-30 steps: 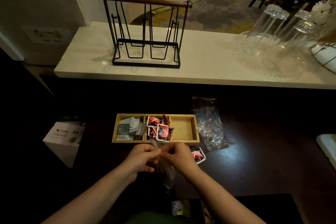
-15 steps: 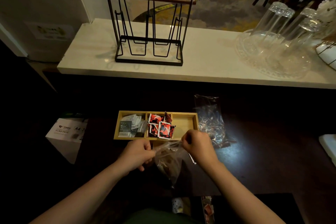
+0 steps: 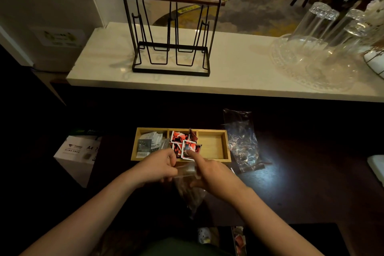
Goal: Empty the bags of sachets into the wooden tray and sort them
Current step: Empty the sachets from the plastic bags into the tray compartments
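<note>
Your hands are coming back together since half a second ago, left hand and right hand pinching their fingers on the bag's mouth, holding it open just before the tray for emptying.

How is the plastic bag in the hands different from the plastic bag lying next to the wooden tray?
The held bag is gripped by the left hand and right hand and hangs down; the loose bag lies flat, untouched, right of the wooden tray. The held bag has dark contents; the loose bag looks empty and crumpled. Both are clear plastic.
</note>
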Demonstrator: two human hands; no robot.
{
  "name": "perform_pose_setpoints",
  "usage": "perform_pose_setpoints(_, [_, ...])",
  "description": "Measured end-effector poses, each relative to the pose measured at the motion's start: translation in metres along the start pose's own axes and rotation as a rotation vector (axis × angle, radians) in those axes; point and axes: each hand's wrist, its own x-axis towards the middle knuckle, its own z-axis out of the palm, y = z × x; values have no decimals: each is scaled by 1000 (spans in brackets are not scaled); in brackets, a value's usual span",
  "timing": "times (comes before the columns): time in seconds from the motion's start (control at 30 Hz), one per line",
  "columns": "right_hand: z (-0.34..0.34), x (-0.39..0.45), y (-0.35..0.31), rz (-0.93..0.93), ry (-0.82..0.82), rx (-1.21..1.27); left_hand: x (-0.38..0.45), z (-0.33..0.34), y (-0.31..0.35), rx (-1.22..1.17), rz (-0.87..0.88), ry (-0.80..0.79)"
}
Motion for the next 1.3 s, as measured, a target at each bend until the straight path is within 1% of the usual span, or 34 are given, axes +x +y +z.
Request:
perform_pose_setpoints(0.07, [1,-2,1,-41,20,-75,0,-2,1,74,13,-33])
perform_pose_setpoints(0.13, [1,-3,-1,-94,73,-109,-1,-3,4,84,35,-27])
perform_pose_setpoints(0.2, [-1,0,-4,-140,115,-77,-1,-3,3,37,64,-46])
perform_pose_setpoints(0.27, [-2,5,-10,-191,151,-41,-2,-3,0,-57,88,-101])
perform_pose_setpoints(0.33, [0,9,-16,-203,179,-10,-4,-2,-7,-261,71,-105])
perform_pose_setpoints(0.4, [-1,10,-18,-180,186,52,-5,0,-22,-570,-14,-63])
perform_pose_setpoints(0.43, [-3,10,-19,-174,177,112,-5,2,-32,-688,-78,-26])
perform_pose_setpoints(0.5, [-14,9,-22,-186,192,266,-6,12,-51,-718,-230,52])
perform_pose_setpoints(0.53, [-22,9,-25,-196,222,341,-8,18,-58,-722,-297,49])
perform_pose_setpoints(0.57, [-31,9,-27,-204,261,406,-10,25,-62,-774,-342,7])
perform_pose_setpoints(0.63, [-50,14,-27,-212,353,466,-11,34,-61,-1042,-362,-117])
perform_pose_setpoints(0.67, [-57,17,-24,-209,403,467,-13,34,-56,-1164,-331,-140])
perform_pose_setpoints(0.7, [-64,22,-19,-195,452,460,-14,30,-50,-1246,-283,-131])
perform_pose_setpoints(0.73, [-70,25,-13,-169,492,449,-13,24,-45,-1277,-241,-92])
perform_pose_setpoints(0.8, [-81,30,1,-114,534,430,-12,12,-36,-1233,-176,24])
perform_pose_setpoints(0.83, [-85,32,7,-101,529,433,-11,6,-33,-1189,-141,83])
perform_pose_setpoints(0.97, [-95,35,25,-56,446,503,-12,-20,-22,-941,-7,295])
perform_pose_setpoints(1.07, [-93,39,36,-70,426,479,-9,-32,-13,-645,38,496])
perform_pose_setpoints(1.17, [-86,44,46,-81,414,424,0,-39,-4,-233,71,708])
perform_pose_setpoints(1.23, [-79,47,54,-40,418,376,7,-42,4,-39,96,797])
perform_pose_setpoints(1.3, [-71,50,63,-3,412,317,14,-43,9,59,121,836])
